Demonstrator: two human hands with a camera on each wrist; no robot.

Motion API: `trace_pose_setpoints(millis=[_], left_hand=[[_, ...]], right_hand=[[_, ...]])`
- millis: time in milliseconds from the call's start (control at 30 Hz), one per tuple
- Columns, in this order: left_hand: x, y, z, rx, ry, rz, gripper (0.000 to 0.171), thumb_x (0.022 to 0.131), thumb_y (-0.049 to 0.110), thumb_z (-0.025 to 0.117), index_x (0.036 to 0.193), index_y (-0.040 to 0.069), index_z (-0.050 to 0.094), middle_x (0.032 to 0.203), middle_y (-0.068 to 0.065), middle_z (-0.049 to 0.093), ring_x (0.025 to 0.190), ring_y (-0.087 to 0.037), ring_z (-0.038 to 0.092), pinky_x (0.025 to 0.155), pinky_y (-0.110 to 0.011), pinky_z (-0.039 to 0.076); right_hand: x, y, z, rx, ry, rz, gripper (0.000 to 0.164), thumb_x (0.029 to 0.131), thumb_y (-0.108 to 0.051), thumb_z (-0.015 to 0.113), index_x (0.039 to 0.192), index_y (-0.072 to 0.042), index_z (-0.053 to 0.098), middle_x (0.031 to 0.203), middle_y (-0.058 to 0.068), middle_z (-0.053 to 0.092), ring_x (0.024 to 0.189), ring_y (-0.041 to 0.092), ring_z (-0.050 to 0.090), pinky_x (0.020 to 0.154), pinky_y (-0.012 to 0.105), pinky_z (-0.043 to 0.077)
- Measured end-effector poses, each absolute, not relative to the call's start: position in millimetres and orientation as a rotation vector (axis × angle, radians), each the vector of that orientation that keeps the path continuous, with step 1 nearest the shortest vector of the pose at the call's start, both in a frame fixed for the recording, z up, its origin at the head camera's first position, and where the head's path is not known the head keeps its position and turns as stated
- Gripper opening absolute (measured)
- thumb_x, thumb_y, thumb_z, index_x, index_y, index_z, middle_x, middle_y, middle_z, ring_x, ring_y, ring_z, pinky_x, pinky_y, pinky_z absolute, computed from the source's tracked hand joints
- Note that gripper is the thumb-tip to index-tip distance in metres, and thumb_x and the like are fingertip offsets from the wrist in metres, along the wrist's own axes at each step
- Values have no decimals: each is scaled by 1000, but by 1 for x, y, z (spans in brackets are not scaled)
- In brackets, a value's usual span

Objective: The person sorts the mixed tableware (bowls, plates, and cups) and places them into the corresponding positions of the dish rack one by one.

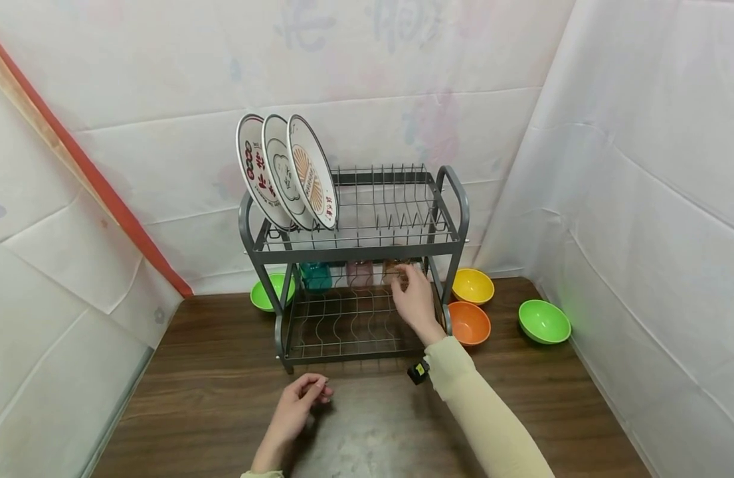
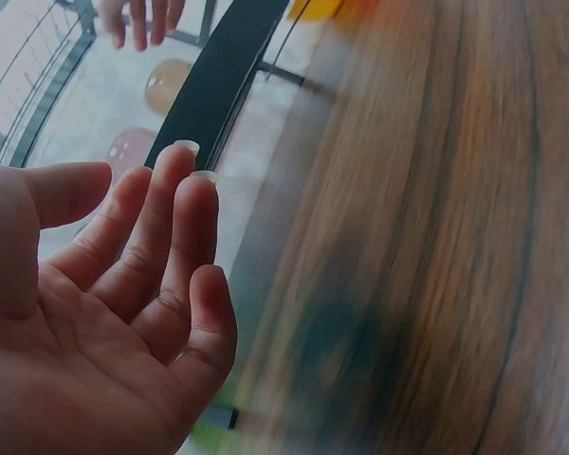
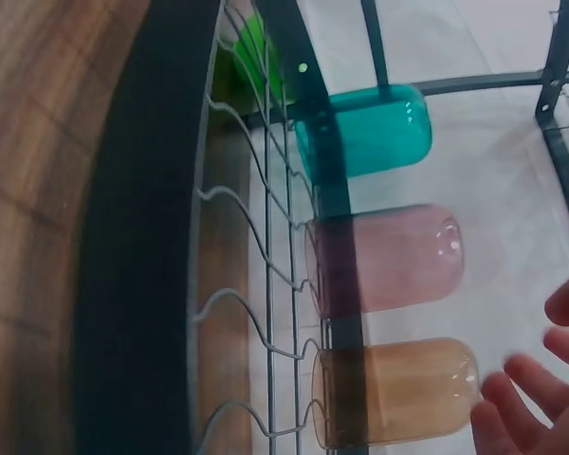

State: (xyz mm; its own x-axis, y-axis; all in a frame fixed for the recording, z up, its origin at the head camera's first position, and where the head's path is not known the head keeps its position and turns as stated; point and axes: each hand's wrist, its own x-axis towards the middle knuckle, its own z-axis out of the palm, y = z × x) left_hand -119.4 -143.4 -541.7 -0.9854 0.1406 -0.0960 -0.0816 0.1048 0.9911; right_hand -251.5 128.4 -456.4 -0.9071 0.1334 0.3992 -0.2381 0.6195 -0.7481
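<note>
My right hand [image 1: 416,302] reaches into the lower level of a dark metal dish rack [image 1: 355,254], its fingers loosely bent and holding nothing. In the right wrist view its fingertips are beside the rounded end of a clear amber cup [image 3: 398,391]; whether they touch cannot be told. A pink cup [image 3: 389,258] and a teal cup [image 3: 384,131] stand in line with it at the back of that level. My left hand [image 1: 301,401] hovers near the rack's front left foot, palm empty and fingers loosely curled, as the left wrist view also shows.
Three patterned plates [image 1: 311,172] lean in the upper level's left slots. A yellow bowl [image 1: 473,285], an orange bowl [image 1: 469,323] and a green bowl [image 1: 544,321] sit right of the rack. Another green bowl [image 1: 264,297] is at its left. White cloth walls surround the wooden table [image 1: 181,405].
</note>
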Motion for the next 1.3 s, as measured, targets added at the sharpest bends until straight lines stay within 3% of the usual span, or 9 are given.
trace_pose_setpoints(millis=[267,500,800,1033,1133,1300], left_hand=[[-119,-157,-538,-63,2221,2045,20,101,4,55,110,-13,61,89,-18,69,77,-25,67,75,-35,57],[-116,-167,-536,-80,2319,1997,23,102,10,56,111,-11,62,89,-17,70,78,-29,68,76,-37,56],[-115,-182,-534,-133,2351,1965,26,102,14,57,114,-8,63,91,-16,70,80,-27,68,75,-35,55],[-115,-191,-533,-165,2354,1982,28,102,15,57,116,-9,62,93,-17,70,80,-24,67,76,-34,56],[-115,-193,-534,-176,2361,1979,28,102,15,57,116,-9,62,93,-16,70,80,-23,67,77,-34,55],[-115,-190,-535,-178,2346,1998,26,102,12,57,114,-10,62,91,-17,69,78,-25,67,76,-35,56]], right_hand=[[-218,129,-463,199,-2380,1292,10,97,-14,64,99,-10,73,84,-1,67,73,15,58,65,33,49],[-191,138,-474,180,-2351,1418,9,98,-16,65,99,-12,73,90,-3,71,75,15,60,67,30,51],[-146,176,-496,157,-2201,1586,8,96,-7,66,101,-2,71,95,11,73,82,31,67,70,21,53],[-131,211,-516,-3,-2179,1373,6,94,-2,67,95,-2,73,87,7,73,74,21,66,66,13,48],[-132,225,-526,-83,-2236,1190,5,91,-1,70,94,-3,74,88,6,72,76,19,63,69,18,47],[-136,240,-542,-81,-2338,955,13,86,3,71,98,-2,73,100,14,71,92,30,59,81,44,46]])
